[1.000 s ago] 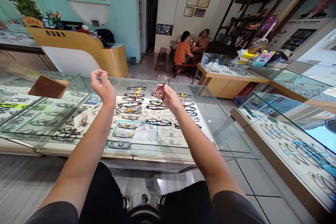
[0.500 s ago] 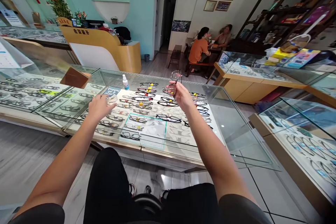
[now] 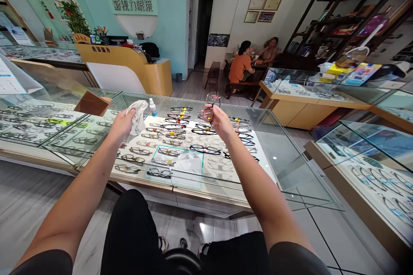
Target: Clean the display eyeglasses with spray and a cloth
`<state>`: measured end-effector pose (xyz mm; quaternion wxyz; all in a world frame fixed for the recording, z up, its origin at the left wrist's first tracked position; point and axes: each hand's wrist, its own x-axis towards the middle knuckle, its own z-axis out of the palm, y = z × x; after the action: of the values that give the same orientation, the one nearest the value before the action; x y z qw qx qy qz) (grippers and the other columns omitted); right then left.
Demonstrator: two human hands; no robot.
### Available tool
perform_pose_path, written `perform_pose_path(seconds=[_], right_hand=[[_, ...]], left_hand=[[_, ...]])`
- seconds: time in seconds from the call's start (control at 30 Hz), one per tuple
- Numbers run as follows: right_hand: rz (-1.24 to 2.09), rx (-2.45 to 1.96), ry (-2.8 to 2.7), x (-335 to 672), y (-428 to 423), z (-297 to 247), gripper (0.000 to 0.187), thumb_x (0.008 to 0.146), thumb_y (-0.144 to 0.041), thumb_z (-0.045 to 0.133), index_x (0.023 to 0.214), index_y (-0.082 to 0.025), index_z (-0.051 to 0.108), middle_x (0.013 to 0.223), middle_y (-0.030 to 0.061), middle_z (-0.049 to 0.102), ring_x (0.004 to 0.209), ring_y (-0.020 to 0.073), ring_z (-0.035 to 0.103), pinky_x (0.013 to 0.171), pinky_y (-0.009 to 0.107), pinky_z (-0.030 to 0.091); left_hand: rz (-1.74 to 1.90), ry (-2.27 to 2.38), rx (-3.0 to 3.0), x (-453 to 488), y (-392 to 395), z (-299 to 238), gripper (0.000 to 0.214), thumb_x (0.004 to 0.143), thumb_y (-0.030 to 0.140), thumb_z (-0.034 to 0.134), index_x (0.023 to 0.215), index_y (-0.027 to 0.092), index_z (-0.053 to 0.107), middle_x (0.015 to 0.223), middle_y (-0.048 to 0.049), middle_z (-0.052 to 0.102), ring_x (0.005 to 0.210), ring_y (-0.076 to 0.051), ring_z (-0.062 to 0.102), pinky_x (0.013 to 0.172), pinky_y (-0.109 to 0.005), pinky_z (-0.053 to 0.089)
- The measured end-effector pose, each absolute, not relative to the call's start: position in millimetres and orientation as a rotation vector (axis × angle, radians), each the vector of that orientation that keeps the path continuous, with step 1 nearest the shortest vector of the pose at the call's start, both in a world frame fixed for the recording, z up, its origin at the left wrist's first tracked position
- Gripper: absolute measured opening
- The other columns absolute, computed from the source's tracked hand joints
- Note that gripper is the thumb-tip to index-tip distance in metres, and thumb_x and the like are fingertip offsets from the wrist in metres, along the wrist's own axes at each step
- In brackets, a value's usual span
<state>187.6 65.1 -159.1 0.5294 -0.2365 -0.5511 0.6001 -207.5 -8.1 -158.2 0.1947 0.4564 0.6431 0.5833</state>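
Observation:
My left hand (image 3: 123,123) is closed on a crumpled white cloth (image 3: 138,114), raised over the left part of the glass display case (image 3: 238,193). Just right of the cloth, a small white spray bottle (image 3: 152,107) with a blue label stands on the glass. Above the case's far side, my right hand (image 3: 220,121) grips a pair of thin dark-rimmed eyeglasses (image 3: 213,99). One lens sticks up past the fingers; the fingers partly cover the rest. Under the glass lie rows of eyeglass frames (image 3: 205,149), several with yellow or red tags.
A brown wooden block-like stand (image 3: 93,103) sits on the case at left. Another glass case (image 3: 371,167) holds frames at right. Beyond are a wooden counter (image 3: 158,77) and two people seated at a table, one in an orange shirt (image 3: 238,68).
My left hand has picked up the white cloth from the glass and lifted it. My right hand still holds the eyeglasses in nearly the same place. The view has tilted slightly upward.

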Motion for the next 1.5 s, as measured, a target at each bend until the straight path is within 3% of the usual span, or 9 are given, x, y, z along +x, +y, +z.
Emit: perform_pose_path(seconds=[0.23,0.37,0.6,0.83,1.0,1.17,1.5], right_hand=[[1.433,-0.526,-1.260,192,73,-160,0.049,0.084,-0.064,0.087,0.114,-0.026,0.081,0.106,0.0037,0.084,0.086,0.0171,0.071,0.076,0.029,0.052],[1.407,-0.566,-1.234,197,81,-163,0.047,0.085,-0.062,0.085,0.115,-0.027,0.080,0.107,0.0040,0.084,0.086,0.0172,0.072,0.079,0.030,0.054],[1.398,-0.555,-1.194,203,87,-163,0.050,0.083,-0.065,0.087,0.113,-0.026,0.080,0.104,0.0048,0.084,0.084,0.0170,0.071,0.080,0.030,0.057],[1.394,-0.561,-1.217,204,84,-162,0.050,0.086,-0.066,0.083,0.117,-0.027,0.079,0.113,0.0065,0.084,0.088,0.0178,0.071,0.082,0.031,0.056],[1.411,-0.521,-1.244,202,77,-155,0.050,0.084,-0.066,0.085,0.114,-0.026,0.080,0.109,0.0066,0.082,0.088,0.0189,0.069,0.080,0.032,0.055],[1.339,-0.589,-1.299,202,73,-152,0.046,0.087,-0.066,0.080,0.112,-0.027,0.079,0.114,0.0071,0.081,0.099,0.0224,0.070,0.084,0.034,0.056],[1.322,-0.607,-1.374,200,67,-152,0.048,0.088,-0.070,0.080,0.109,-0.027,0.082,0.122,0.0057,0.080,0.111,0.0235,0.069,0.094,0.034,0.055]], left_hand=[[1.757,1.413,1.447,-100,26,-92,0.047,0.090,0.063,0.074,0.075,0.020,0.062,0.062,0.0011,0.048,0.057,-0.014,0.040,0.057,-0.029,0.030],[1.819,1.217,1.619,-43,36,-74,0.034,0.091,0.052,0.080,0.090,0.020,0.068,0.077,-0.0008,0.062,0.065,-0.014,0.050,0.060,-0.027,0.037],[1.585,1.158,1.524,-12,55,-95,0.049,0.087,0.062,0.079,0.072,0.022,0.056,0.065,0.0023,0.050,0.058,-0.013,0.041,0.055,-0.027,0.032],[1.554,1.081,1.387,-19,66,-119,0.055,0.078,0.074,0.083,0.079,0.023,0.062,0.070,0.0010,0.057,0.063,-0.015,0.049,0.059,-0.029,0.038],[1.345,0.928,1.312,-23,65,-122,0.062,0.058,0.059,0.100,0.098,0.020,0.074,0.079,0.0001,0.070,0.069,-0.016,0.059,0.062,-0.028,0.043],[1.192,0.852,1.322,-24,67,-126,0.060,0.056,0.048,0.103,0.102,0.018,0.077,0.093,-0.0050,0.080,0.083,-0.021,0.070,0.073,-0.031,0.051],[1.055,0.880,1.323,-18,70,-138,0.049,0.062,0.051,0.101,0.078,0.020,0.067,0.070,0.0008,0.067,0.058,-0.013,0.057,0.055,-0.026,0.040]])
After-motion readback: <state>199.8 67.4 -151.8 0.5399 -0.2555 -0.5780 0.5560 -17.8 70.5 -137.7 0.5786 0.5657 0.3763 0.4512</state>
